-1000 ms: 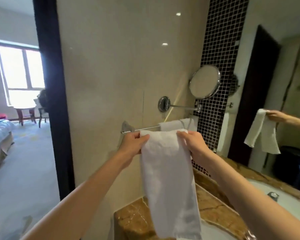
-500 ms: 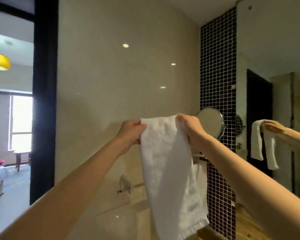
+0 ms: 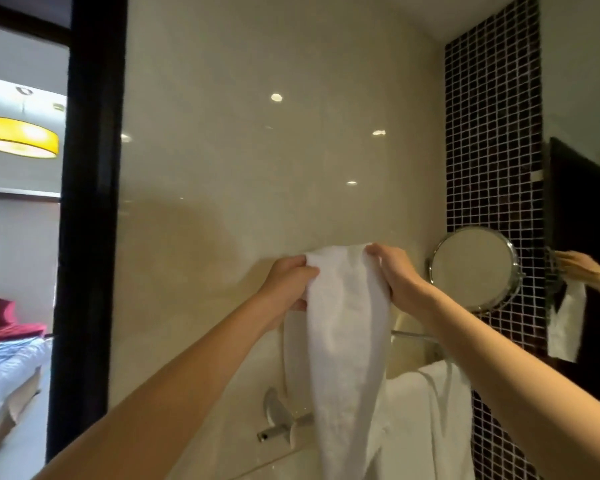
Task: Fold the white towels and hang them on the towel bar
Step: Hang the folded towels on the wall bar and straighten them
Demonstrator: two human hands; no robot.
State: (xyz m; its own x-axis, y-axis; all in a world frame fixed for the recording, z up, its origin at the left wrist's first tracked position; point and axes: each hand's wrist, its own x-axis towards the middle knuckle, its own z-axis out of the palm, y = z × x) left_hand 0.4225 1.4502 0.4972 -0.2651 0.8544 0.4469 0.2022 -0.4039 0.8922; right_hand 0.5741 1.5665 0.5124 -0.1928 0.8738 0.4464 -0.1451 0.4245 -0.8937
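Beige wall (image 3: 257, 168) behind white towel (image 3: 343, 323)

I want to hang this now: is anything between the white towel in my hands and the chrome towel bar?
Partly. The round mirror's chrome arm runs along the wall above the chrome towel bar, lower than the top of the held white towel. A second white towel already covers the bar's right part.

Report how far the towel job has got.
Done: the first towel drapes over the bar, at lower right. In hand: the left hand and right hand grip the top corners of the second towel, folded narrow, held above the bar. Left: lower it over the bar beside the first.
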